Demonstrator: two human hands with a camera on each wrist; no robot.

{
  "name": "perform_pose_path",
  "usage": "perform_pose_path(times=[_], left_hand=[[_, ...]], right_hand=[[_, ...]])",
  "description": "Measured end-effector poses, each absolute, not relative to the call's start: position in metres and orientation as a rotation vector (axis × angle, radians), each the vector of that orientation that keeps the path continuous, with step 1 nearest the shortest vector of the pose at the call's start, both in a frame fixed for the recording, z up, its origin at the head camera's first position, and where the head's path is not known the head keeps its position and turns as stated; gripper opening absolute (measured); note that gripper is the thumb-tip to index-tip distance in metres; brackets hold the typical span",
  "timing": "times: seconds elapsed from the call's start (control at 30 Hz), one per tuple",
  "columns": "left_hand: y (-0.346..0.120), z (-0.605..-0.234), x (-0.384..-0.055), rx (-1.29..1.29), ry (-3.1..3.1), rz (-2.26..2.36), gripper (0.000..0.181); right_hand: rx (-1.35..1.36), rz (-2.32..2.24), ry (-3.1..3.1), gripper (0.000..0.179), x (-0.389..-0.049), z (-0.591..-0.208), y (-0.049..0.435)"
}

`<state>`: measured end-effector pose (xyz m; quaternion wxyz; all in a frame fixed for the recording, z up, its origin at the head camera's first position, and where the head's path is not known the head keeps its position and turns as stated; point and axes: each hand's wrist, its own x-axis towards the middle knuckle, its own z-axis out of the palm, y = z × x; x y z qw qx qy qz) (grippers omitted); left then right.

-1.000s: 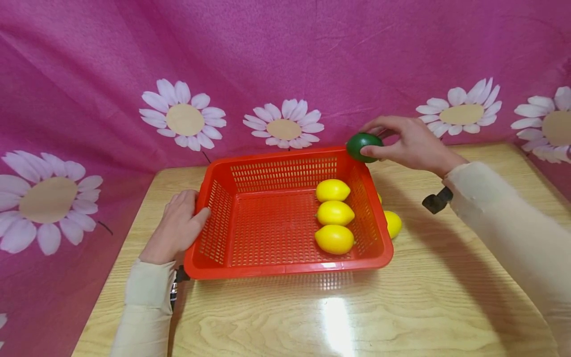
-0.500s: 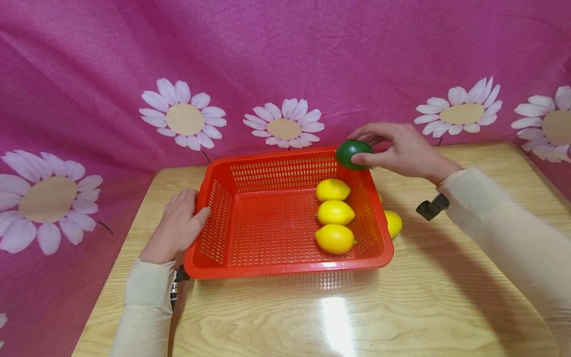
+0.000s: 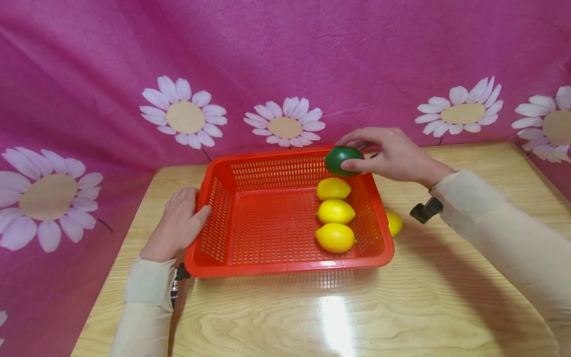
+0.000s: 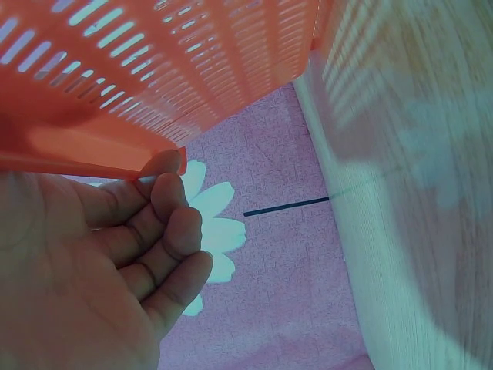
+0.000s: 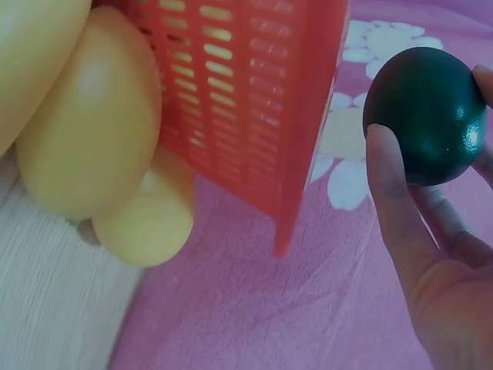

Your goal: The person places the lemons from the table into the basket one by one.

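A red plastic basket point(image 3: 285, 268) with slotted walls stands on the table in the head view. My left hand point(image 3: 175, 225) grips its left rim, thumb over the top; the left wrist view shows the fingers point(image 4: 183, 231) curled under the lip. Three yellow lemons sit in a column along the basket's right side: a far one point(image 3: 333, 189), a middle one point(image 3: 336, 212) and a near one point(image 3: 335, 238). Between thumb and fingers, my right hand point(image 3: 397, 156) holds a dark green lime point(image 3: 341, 161) over the basket's far right corner. In the right wrist view the lime point(image 5: 427, 116) is held at the fingertips.
Outside the basket's right wall, a yellow lemon point(image 3: 394, 223) shows partly behind the rim. Several lemons point(image 5: 88, 116) are close beside that wall in the right wrist view. A pink cloth point(image 3: 285, 49) with daisies hangs behind the wooden table point(image 3: 250, 317).
My right hand has carried the lime left and slightly nearer, from beyond the far right corner to over the basket's inside. The left hand and basket have stayed in place.
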<state>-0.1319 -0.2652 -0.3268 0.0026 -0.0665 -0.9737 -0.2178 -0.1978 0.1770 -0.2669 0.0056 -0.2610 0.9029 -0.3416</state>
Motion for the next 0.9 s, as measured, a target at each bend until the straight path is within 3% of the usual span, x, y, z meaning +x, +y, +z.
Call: perform_pose_path(times=[0.9], left_hand=[[-0.267,-0.328,-0.133,-0.227,-3.030,-0.684,0.033]], right_hand=[[-0.966,-0.967,2.721,0.042,-0.193,-0.259,0.126]])
